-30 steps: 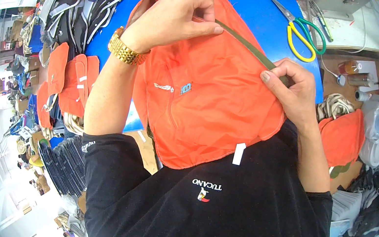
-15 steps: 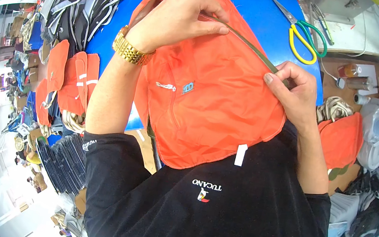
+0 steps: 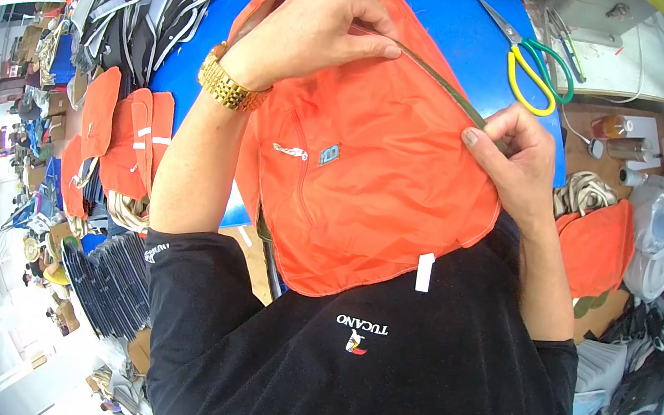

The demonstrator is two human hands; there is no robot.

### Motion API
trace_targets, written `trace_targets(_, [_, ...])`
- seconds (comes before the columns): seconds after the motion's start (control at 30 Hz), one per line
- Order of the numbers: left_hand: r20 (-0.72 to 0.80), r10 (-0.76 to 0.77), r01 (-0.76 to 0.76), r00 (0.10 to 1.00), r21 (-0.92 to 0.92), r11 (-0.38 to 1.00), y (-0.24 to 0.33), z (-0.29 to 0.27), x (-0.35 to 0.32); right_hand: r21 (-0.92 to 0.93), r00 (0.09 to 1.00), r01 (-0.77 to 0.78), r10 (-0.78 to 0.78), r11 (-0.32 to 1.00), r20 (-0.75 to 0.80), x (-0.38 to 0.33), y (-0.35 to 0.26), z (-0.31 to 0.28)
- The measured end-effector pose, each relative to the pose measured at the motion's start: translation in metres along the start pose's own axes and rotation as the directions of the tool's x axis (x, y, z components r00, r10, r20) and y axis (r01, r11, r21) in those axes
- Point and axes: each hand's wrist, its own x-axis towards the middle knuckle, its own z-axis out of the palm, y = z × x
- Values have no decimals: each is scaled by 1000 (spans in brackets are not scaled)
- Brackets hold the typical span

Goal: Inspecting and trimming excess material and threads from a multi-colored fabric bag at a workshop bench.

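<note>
Tension matters: left hand (image 3: 315, 40) and right hand (image 3: 514, 154), each pinching the olive binding tape (image 3: 443, 82), should hold it taut along the orange fabric panel (image 3: 371, 179) edge.

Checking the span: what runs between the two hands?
In the head view, a taut olive strip runs from left hand to right hand, over the orange fabric.

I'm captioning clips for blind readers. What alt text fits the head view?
Two bare hands stretch an olive strap along the top edge of an orange bag: left hand at one end, right hand pinching the other. Scissors lie on the blue table beyond.
</note>
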Motion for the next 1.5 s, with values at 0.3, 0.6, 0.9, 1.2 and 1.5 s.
trace_targets(0.3, [-61, 31, -29, 998, 26, 999, -8, -7, 3, -231, 980, 64, -17, 971, 199, 22, -12, -10])
trace_targets(0.6, [-42, -53, 48, 998, -109, 993, -38, -45, 25, 73, 972, -53, 34, 996, 232, 65, -13, 2])
trace_targets(0.9, [-89, -164, 138, 982, -247, 959, -69, -74, 60, 162, 973, -84, 46, 983, 225, 121, -12, 4])
trace_targets(1.2, [-212, -237, 143, 948, -380, 914, -76, -65, 68, 230, 974, -126, 76, 965, 215, 131, -14, 2])
trace_targets(1.5, [-203, -326, 180, 923, -521, 834, -94, -58, 83, 306, 983, -111, 59, 945, 174, 136, -8, 15])
